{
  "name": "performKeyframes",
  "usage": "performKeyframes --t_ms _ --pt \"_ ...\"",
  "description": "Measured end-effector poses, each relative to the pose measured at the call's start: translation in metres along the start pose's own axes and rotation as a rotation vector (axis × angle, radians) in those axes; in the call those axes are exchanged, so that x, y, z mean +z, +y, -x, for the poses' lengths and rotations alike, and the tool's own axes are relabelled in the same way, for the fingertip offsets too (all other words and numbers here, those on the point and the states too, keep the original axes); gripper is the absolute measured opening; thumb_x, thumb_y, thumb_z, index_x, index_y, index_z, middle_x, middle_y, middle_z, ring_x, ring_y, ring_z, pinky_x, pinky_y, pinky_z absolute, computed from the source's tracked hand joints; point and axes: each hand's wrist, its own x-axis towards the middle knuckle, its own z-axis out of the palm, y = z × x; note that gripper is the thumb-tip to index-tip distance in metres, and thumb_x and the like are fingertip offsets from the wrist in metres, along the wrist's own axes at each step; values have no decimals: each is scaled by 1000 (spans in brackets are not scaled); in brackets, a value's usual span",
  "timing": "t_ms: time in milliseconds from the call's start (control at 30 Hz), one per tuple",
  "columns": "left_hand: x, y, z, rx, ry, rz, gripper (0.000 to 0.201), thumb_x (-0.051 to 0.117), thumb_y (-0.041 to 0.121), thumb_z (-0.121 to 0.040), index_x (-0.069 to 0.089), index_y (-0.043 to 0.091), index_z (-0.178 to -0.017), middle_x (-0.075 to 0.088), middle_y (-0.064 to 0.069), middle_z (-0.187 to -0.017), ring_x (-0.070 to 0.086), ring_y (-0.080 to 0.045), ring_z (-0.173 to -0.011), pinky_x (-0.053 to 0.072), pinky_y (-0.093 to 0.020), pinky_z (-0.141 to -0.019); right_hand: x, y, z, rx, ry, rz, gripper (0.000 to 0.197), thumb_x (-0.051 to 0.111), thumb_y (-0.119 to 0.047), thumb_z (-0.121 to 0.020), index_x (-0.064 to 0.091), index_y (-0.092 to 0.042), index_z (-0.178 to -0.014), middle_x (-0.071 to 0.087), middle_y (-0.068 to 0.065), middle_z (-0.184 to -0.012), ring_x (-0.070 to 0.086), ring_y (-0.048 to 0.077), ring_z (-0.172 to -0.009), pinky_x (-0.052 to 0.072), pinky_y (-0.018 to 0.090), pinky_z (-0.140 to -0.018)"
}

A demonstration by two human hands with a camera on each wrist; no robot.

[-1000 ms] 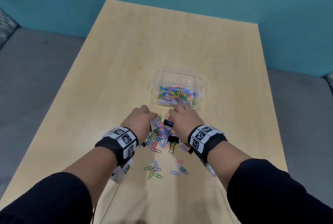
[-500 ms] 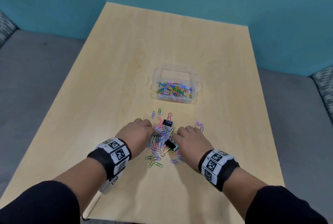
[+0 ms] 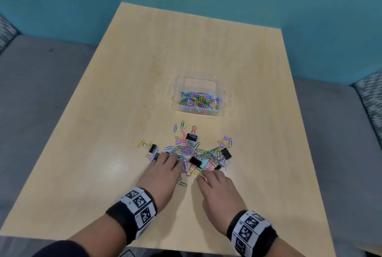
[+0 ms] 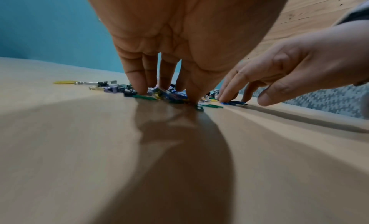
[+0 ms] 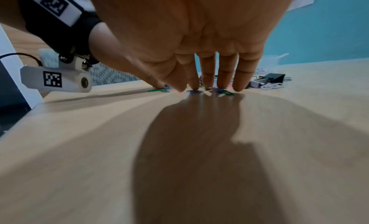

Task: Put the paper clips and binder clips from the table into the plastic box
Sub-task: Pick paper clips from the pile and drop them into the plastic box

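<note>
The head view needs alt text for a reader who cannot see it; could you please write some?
Both hands, left and right, touch a pile of clips on a table; a clear box beyond holds more.

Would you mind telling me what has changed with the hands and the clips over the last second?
Both hands drew back toward the person. The left hand and right hand now rest straight fingertips on the near edge of the clip pile, which lies more spread out. Neither grips anything. The plastic box stayed put.
</note>
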Motion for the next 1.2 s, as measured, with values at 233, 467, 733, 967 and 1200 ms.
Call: performKeyframes --t_ms 233,467,733,967,1200 --pt "5 0 7 -70 17 60 66 67 11 -68 45 11 -131 45 -12 -131 46 -35 -111 51 -43 -84 -3 6 7 114 24 -8 43 62 -14 -57 60 -16 -100 58 5 -104 54 28 -88 51 36 -64" --pt "2 9 -23 -26 -1 62 64 62 15 -74 41 12 -134 44 -13 -136 44 -34 -117 48 -45 -90 2 -3 -10 170 80 -132 37 62 -15 -69 57 -15 -105 54 5 -105 49 28 -90 51 37 -72" --pt "-11 1 -38 32 41 -93 45 67 19 -69 60 11 -113 58 -8 -121 53 -31 -95 48 -40 -69 0 14 -11 326 79 -268 32 53 -16 -82 51 -15 -114 46 6 -113 47 28 -97 47 37 -78" --pt "-13 0 -29 83 24 -58 66 70 9 -59 51 5 -122 54 -15 -122 53 -31 -95 53 -38 -79 -23 29 -49 175 57 -179 63 50 -5 -78 35 -15 -138 39 6 -135 42 30 -110 45 39 -87" --pt "-15 9 -41 17 -60 -91 59 53 14 -77 39 11 -134 45 -9 -131 43 -32 -111 45 -40 -86 -31 41 -64 101 -65 37 51 58 -6 -74 44 -13 -123 41 9 -123 40 31 -104 40 37 -76"
